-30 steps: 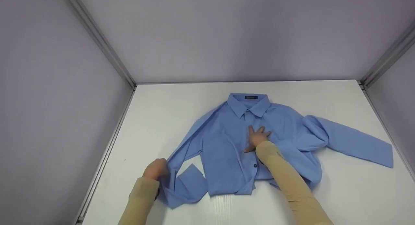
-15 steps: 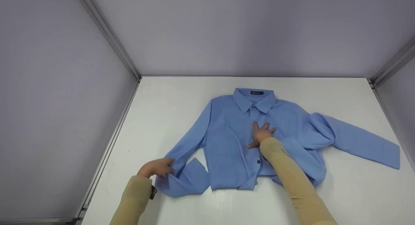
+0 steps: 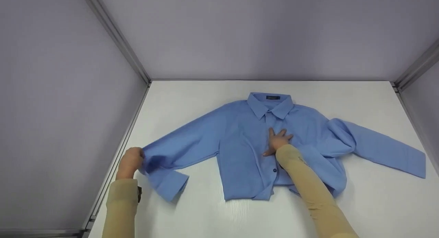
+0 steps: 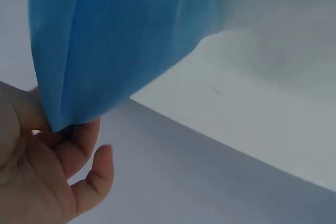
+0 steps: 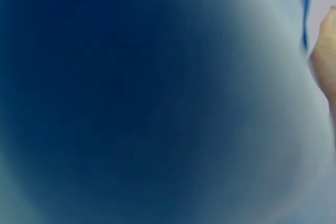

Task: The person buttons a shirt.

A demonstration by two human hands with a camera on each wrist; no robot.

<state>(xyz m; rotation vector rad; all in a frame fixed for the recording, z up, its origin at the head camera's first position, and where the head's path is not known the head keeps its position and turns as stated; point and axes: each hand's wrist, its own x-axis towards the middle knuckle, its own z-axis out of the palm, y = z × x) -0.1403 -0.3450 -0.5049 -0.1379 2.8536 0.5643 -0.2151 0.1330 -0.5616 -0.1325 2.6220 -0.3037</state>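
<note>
Two hands on the blue button-up shirt, which lay collar-away on the white table. Left hand pinched the outstretched sleeve, cuff bent back; right hand rested spread by the placket, grasping nothing. Likely risks: hard pull plus slipping right hand could've skewed the torso; early release could've left the cuff doubled.
</note>
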